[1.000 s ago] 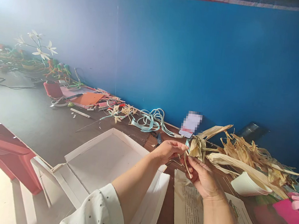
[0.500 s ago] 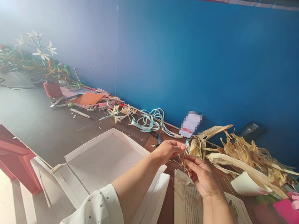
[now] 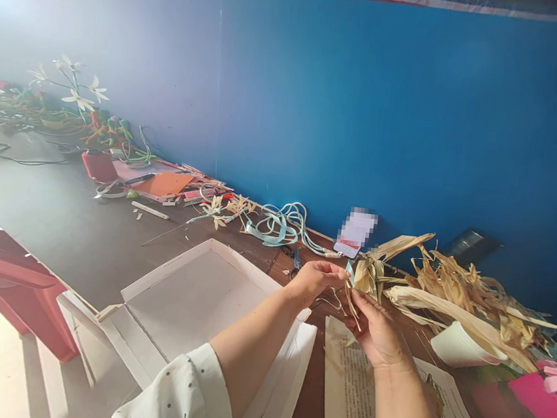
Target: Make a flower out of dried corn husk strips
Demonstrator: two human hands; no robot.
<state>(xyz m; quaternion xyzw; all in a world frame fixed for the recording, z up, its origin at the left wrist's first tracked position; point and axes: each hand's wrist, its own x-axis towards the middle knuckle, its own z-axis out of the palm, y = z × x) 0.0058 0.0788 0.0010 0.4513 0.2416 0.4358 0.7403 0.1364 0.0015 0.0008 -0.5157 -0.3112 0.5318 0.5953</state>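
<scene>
My left hand [image 3: 318, 282] is closed in a pinch at the upper end of a narrow strip of dried corn husk [image 3: 353, 309]. A bit of pale blue ribbon [image 3: 350, 271] shows by its fingertips; whether it is joined to the strip I cannot tell. My right hand [image 3: 376, 331] is closed on the same strip from below, its thumb and fingers touching it, while the loose ends point down. Just behind the hands lies a folded piece of husk [image 3: 369, 276]. Black scissors [image 3: 296, 263] rest behind my left wrist.
A white open box [image 3: 197, 300] stands left of my arms. Printed paper [image 3: 349, 385] lies under my right arm. Right are a husk pile [image 3: 456, 283], a tipped white cup [image 3: 467, 344] and something bright pink [image 3: 546, 400]. A phone [image 3: 356, 231] leans against the blue partition [image 3: 370, 112].
My right hand has shifted slightly, its fingers turning up along the strip, so more of the lower ends shows. My left hand stays nearly in place.
</scene>
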